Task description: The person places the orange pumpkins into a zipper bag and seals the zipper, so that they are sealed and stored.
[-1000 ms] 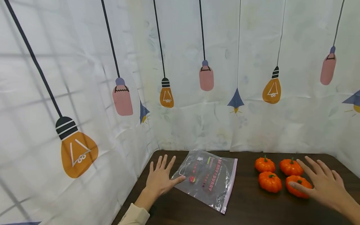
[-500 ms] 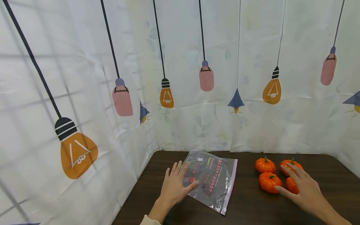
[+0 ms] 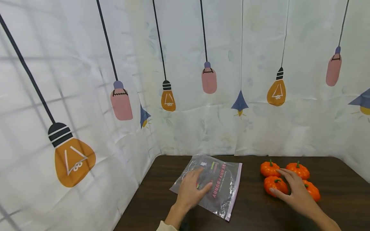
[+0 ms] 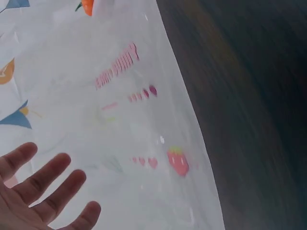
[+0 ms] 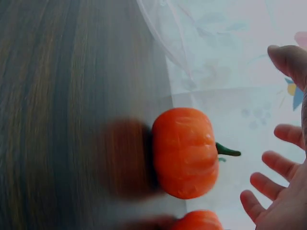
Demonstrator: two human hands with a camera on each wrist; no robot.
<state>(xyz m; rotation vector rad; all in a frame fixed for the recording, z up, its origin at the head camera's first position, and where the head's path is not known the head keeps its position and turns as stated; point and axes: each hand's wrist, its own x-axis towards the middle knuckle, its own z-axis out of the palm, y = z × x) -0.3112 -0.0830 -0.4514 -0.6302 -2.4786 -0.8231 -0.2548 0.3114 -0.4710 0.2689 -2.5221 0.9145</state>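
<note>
My left hand (image 3: 189, 191) hovers over the near left part of a clear zip bag (image 3: 229, 183) with pink lettering, its fingers spread and slightly bent. The left wrist view shows that hand (image 4: 45, 191) with nothing in its grasp beside the bag's printed strawberry (image 4: 178, 162). Several small orange pumpkins with green stems cluster on the right. Around the near left pumpkin (image 3: 274, 185), the thumb and fingers of my right hand (image 3: 299, 195) are spread, partly covering the near right pumpkin (image 3: 313, 191). In the right wrist view, the fingers stand apart from a pumpkin (image 5: 186, 153).
Behind these two stand a far left pumpkin (image 3: 268, 169) and a far right pumpkin (image 3: 300, 170). Everything lies on a dark brown wooden table (image 3: 251, 205). A white curtain (image 3: 190, 131) printed with hanging lamps borders its back and left side.
My left hand has moved right, from the bag's left edge to over it. The right hand has moved left from the right-hand pumpkins to the near left one. Bag and pumpkins lie as before.
</note>
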